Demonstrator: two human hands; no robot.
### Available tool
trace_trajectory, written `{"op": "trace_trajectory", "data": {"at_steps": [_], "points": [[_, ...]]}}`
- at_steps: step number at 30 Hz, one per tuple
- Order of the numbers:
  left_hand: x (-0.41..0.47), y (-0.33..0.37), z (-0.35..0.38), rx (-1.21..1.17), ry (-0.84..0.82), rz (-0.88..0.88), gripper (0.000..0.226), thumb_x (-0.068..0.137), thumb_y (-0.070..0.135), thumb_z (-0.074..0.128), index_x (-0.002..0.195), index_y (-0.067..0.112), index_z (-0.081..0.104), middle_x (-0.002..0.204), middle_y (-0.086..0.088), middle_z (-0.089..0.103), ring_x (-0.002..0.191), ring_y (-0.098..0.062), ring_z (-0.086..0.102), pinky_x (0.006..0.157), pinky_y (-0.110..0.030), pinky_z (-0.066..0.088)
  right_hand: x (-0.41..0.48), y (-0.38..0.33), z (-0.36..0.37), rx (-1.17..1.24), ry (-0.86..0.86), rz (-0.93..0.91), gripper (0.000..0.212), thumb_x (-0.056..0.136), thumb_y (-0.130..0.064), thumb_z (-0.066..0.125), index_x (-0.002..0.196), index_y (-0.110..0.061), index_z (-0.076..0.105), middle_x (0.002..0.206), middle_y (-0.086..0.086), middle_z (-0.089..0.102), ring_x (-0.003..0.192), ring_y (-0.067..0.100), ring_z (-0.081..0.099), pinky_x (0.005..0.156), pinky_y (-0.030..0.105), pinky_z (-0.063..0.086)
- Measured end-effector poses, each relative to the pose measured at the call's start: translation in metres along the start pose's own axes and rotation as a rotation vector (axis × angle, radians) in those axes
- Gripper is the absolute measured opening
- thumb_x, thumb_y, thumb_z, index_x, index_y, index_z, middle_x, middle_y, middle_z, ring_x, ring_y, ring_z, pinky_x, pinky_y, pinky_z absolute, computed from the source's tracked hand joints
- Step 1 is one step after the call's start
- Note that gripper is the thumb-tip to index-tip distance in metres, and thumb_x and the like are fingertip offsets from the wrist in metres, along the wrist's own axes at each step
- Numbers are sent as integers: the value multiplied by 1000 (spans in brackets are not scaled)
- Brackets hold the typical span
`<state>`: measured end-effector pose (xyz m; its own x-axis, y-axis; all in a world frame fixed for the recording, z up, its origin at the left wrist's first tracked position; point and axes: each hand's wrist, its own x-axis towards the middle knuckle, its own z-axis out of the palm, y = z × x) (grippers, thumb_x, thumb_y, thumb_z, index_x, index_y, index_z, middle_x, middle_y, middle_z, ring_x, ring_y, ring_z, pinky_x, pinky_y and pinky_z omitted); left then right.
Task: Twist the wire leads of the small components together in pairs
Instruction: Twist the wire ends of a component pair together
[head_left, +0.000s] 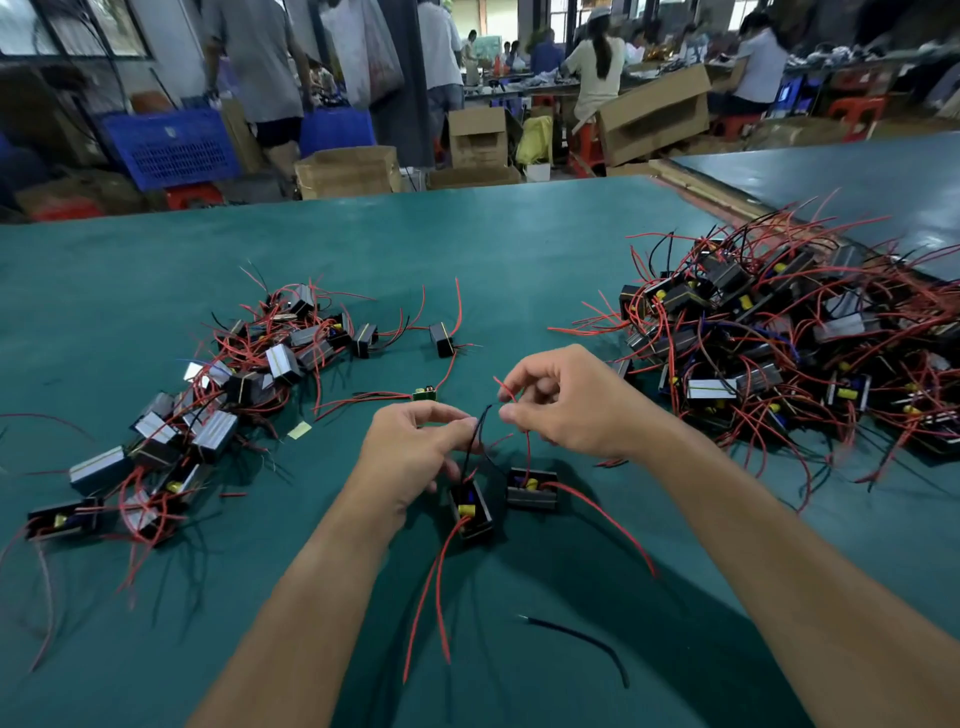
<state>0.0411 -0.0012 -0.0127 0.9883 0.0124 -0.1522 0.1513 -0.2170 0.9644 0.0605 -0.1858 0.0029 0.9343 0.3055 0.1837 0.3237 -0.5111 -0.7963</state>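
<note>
Closest to me, a loose black wire (576, 644) lies curved on the green table (519, 249), on its own. Just past it, long red leads trail back toward me from two small components, the left unit (470, 512) and the right unit (532, 488). They sit side by side on the table under my hands, near each other but not touching.

My left hand (410, 452) is curled, thumb and fingertips pinching the thin black lead (475, 436) that rises from the left unit. My right hand (566, 400) is curled too, thumb and forefinger pinching the red lead (527, 447) that comes up from the right unit, its tip poking out above my fingers. The two leads stand close together between my hands; I can't tell if they touch.

Further out, a green board (425, 393) is wired to a lone unit (441, 338). A yellow scrap (300, 429) lies to the left. A left pile (208, 405) of units sprawls there, and a bigger right pile (779, 353) tangles in red wire.

Beyond the table edge: cardboard boxes (348, 169), a blue crate (171, 145), and people at other benches, blurred.
</note>
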Motion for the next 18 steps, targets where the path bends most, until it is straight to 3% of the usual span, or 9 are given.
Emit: {"op": "trace_trajectory", "data": {"at_steps": [4, 7, 12, 15, 18], "points": [[-1, 0, -1, -35, -131, -75, 19, 81, 20, 77, 94, 12, 67, 77, -5, 73, 41, -9, 50, 37, -16, 28, 0, 1, -3, 27, -25, -4, 16, 85, -16, 75, 95, -21, 64, 54, -9, 63, 42, 1, 43, 50, 13, 36], [-1, 0, 0, 4, -160, -95, 20, 80, 6, 74, 98, 14, 69, 74, -2, 69, 42, -6, 48, 41, -16, 29, 0, 1, -5, 28, -33, -4, 22, 85, -17, 74, 103, -22, 64, 59, -5, 65, 44, 1, 45, 52, 13, 37], [-3, 1, -1, 40, -257, -127, 18, 81, 6, 74, 96, 13, 67, 86, -16, 68, 39, -7, 42, 37, -14, 20, -1, 1, -6, 41, -52, -3, 18, 86, -14, 73, 99, -22, 65, 57, -6, 63, 47, 4, 45, 56, 21, 40], [-3, 0, 1, 55, -321, -119, 11, 85, 10, 69, 95, 12, 65, 89, -13, 76, 36, -8, 42, 36, -13, 21, -1, -1, -3, 36, -41, -18, 18, 86, -9, 71, 97, -22, 64, 54, -8, 62, 47, 5, 44, 56, 23, 41], [-4, 0, 0, 60, -350, -83, 6, 86, 17, 70, 90, 16, 66, 85, -8, 77, 38, -9, 42, 38, -15, 23, -1, -1, -1, 38, -28, -18, 18, 86, -10, 72, 96, -23, 64, 53, -9, 61, 44, 3, 41, 51, 16, 36]]}}
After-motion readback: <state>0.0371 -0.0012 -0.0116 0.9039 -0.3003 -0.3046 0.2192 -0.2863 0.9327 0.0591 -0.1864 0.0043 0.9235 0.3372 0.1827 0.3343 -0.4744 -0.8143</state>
